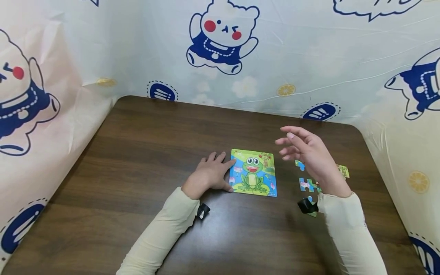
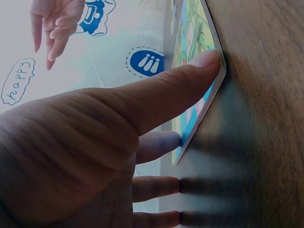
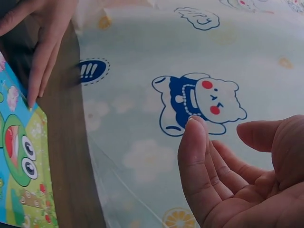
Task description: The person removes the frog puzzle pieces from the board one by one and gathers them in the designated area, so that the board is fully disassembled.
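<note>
A square picture board (image 1: pixel 252 173) with a green frog on it lies flat on the brown table. At its left side my left hand (image 1: pixel 209 173) is spread, palm down. In the left wrist view the thumb (image 2: pixel 166 88) rests on the board's near edge, and the index fingertip touches its side; the other fingertips press on the table. My right hand (image 1: pixel 316 158) hovers above the table to the right of the board. Its fingers are loosely bent, with a gap between thumb and fingertips (image 3: pixel 194 137) and nothing held.
Several loose jigsaw pieces (image 1: pixel 304 185) lie right of the board, partly hidden under the right hand and forearm. Another green-yellow piece (image 1: pixel 343 170) shows beyond the wrist. A printed cloth (image 1: pixel 240 89) with cartoon bears hangs around the table's back and sides.
</note>
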`<state>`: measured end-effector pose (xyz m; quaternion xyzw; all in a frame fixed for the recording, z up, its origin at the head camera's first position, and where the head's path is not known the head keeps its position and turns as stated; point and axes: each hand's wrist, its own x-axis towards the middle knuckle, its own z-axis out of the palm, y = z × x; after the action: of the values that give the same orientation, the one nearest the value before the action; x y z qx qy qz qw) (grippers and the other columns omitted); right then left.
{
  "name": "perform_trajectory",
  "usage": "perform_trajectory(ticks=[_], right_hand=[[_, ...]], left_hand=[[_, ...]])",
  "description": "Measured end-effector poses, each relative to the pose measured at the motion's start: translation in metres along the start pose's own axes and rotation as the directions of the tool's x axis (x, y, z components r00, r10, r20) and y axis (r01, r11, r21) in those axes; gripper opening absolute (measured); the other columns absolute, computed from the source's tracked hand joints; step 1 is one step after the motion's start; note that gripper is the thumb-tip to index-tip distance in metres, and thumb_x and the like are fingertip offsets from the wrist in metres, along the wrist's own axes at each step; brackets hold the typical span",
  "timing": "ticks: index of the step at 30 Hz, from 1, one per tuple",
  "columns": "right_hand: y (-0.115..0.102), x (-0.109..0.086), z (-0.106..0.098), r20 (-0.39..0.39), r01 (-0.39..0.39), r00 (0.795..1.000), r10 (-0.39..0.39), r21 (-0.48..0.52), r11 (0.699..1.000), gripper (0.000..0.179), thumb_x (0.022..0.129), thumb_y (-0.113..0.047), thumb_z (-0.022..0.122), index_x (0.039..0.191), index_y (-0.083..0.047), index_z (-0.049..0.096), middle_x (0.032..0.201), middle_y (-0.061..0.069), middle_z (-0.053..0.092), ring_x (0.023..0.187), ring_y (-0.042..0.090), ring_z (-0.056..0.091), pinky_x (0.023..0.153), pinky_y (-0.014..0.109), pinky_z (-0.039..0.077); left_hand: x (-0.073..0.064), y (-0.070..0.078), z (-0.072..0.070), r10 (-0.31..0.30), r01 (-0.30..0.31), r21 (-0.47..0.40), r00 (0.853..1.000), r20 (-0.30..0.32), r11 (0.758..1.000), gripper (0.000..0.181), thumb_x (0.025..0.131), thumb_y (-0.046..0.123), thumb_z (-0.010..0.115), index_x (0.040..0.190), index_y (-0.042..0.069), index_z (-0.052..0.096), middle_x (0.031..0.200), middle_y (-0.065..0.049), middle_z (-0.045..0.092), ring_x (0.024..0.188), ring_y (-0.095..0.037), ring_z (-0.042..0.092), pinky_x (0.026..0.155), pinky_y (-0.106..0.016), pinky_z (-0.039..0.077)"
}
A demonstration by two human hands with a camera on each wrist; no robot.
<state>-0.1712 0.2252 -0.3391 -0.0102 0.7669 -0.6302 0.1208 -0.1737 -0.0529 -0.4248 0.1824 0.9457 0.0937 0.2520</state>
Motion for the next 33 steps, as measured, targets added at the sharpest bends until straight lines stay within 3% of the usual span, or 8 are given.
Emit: perform_trajectory(ticks=[9, 16, 19, 25, 33], right_hand=[[0.019, 0.009, 0.007, 0.054, -0.032, 0.998, 0.032, -0.006, 0.999, 0.043, 0.104, -0.039, 0.056, 0.140, -0.016, 0.053, 0.110, 0.000, 0.076, 0.084, 0.015, 0.074, 0.077, 0.028, 0.061], [0.063, 0.017, 0.025, 0.099, -0.115, 0.987, 0.123, -0.089, 0.989, 0.047, 0.107, -0.036, 0.051, 0.145, -0.008, 0.050, 0.126, 0.023, 0.067, 0.093, 0.028, 0.073, 0.078, 0.032, 0.062], [0.082, 0.018, 0.030, 0.118, -0.143, 0.981, 0.156, -0.115, 0.983, 0.046, 0.108, -0.032, 0.050, 0.145, -0.005, 0.050, 0.126, 0.028, 0.066, 0.089, 0.026, 0.073, 0.077, 0.033, 0.062], [0.099, 0.017, 0.039, 0.153, -0.162, 0.971, 0.184, -0.146, 0.976, 0.044, 0.108, -0.032, 0.050, 0.141, -0.003, 0.054, 0.122, 0.024, 0.068, 0.083, 0.018, 0.071, 0.076, 0.032, 0.062], [0.105, 0.015, 0.044, 0.170, -0.168, 0.965, 0.202, -0.191, 0.967, 0.039, 0.109, -0.028, 0.049, 0.136, -0.003, 0.059, 0.120, 0.022, 0.067, 0.081, 0.019, 0.069, 0.074, 0.031, 0.062]], left_hand=[[-0.002, -0.001, -0.002, 0.003, -0.003, -0.008, 1.000, -0.004, 1.000, 0.098, 0.082, 0.055, 0.080, 0.162, 0.033, 0.027, 0.172, -0.008, 0.014, 0.158, -0.038, 0.013, 0.123, -0.059, 0.022], [-0.001, -0.001, -0.002, -0.003, 0.003, 0.008, 1.000, 0.007, 1.000, 0.098, 0.083, 0.056, 0.078, 0.162, 0.034, 0.025, 0.172, -0.007, 0.013, 0.158, -0.037, 0.012, 0.123, -0.058, 0.022], [0.000, 0.000, -0.002, -0.001, 0.001, 0.005, 1.000, 0.016, 1.000, 0.099, 0.083, 0.057, 0.078, 0.162, 0.034, 0.024, 0.172, -0.007, 0.012, 0.158, -0.037, 0.012, 0.123, -0.058, 0.021], [0.000, 0.002, -0.002, -0.013, 0.013, -0.002, 1.000, 0.014, 1.000, 0.099, 0.082, 0.057, 0.078, 0.162, 0.035, 0.024, 0.172, -0.007, 0.012, 0.158, -0.037, 0.011, 0.124, -0.058, 0.021], [-0.001, 0.002, -0.003, -0.013, 0.013, -0.002, 1.000, 0.019, 1.000, 0.097, 0.083, 0.057, 0.078, 0.162, 0.035, 0.025, 0.172, -0.007, 0.014, 0.158, -0.037, 0.012, 0.123, -0.059, 0.021]])
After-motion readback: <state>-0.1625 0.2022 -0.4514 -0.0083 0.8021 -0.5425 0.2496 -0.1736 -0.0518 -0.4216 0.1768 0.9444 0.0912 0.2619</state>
